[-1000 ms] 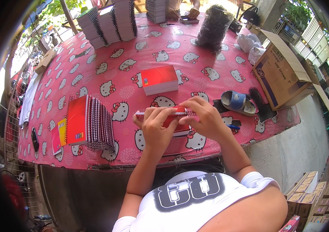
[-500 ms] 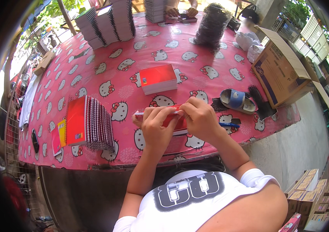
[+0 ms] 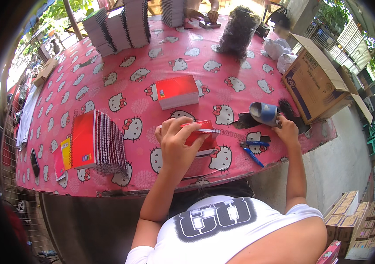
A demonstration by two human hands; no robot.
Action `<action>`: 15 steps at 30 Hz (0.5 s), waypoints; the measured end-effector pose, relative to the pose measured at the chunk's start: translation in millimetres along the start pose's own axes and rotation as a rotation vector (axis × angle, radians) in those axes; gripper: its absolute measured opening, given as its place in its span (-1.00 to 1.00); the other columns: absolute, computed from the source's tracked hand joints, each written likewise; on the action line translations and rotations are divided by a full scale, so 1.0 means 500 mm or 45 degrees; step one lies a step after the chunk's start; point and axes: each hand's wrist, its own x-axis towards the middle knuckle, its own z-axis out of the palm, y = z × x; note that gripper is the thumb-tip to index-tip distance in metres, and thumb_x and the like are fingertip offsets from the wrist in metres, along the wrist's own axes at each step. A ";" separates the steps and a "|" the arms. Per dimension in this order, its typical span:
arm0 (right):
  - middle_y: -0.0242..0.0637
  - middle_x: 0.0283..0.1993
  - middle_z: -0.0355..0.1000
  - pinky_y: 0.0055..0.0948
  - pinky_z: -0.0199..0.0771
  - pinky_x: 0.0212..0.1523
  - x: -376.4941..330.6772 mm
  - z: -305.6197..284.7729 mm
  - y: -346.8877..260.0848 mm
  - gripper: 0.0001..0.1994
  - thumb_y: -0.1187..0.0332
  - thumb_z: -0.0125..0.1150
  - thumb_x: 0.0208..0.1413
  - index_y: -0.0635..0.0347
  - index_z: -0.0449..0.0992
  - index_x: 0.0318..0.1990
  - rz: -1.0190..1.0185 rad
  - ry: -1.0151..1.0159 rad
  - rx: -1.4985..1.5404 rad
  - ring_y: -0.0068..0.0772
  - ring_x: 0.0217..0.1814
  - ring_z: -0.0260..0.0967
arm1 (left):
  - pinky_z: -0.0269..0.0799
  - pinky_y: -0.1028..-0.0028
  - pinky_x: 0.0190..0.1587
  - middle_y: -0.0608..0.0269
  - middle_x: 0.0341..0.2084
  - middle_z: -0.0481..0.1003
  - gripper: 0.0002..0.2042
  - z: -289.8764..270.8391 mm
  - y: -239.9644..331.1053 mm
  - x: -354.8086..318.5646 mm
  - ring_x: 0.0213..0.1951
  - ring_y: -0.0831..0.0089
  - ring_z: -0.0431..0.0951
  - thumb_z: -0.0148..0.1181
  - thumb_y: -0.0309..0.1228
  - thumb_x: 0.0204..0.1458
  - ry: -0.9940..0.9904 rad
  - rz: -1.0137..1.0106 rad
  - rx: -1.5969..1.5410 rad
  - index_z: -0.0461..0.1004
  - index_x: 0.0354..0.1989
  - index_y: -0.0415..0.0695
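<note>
My left hand [image 3: 174, 138] is closed around a small red notebook [image 3: 203, 126], held on edge above the table. From the notebook's right end a thin spiral binding coil [image 3: 233, 133] sticks out toward the right. Another red-covered piece [image 3: 205, 148] lies beneath it, partly hidden. Over to the right, my right hand [image 3: 288, 131] has its fingers closed on the near end of a blue and grey slipper [image 3: 264, 113]. Blue-handled cutting pliers [image 3: 254, 152] lie between the two hands, their handles spread.
A stack of red-covered pages [image 3: 178, 92] sits ahead. Bound red notebooks [image 3: 84, 138] stand at left beside yellow and pink ones. Tall notebook stacks [image 3: 117, 33], a bundle of black coils [image 3: 239, 33] and another person's hands [image 3: 212, 16] are far off. A cardboard box [image 3: 315, 83] stands right.
My right hand has left the notebook and moved right to the slipper. The coil at the notebook's end and the spread pliers now show. My left hand still holds the notebook.
</note>
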 end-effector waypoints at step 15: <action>-0.20 -0.18 0.49 -0.35 0.50 -0.09 0.112 -0.021 -0.262 -0.62 0.28 0.35 -0.07 0.26 0.47 -0.10 -0.801 -0.481 1.281 -0.45 -0.13 0.44 | 0.23 0.18 0.11 0.30 -0.26 0.52 -0.70 0.009 -0.001 -0.002 0.07 0.15 0.36 0.52 -0.36 -0.35 0.090 -0.008 -0.046 0.54 -0.41 -0.07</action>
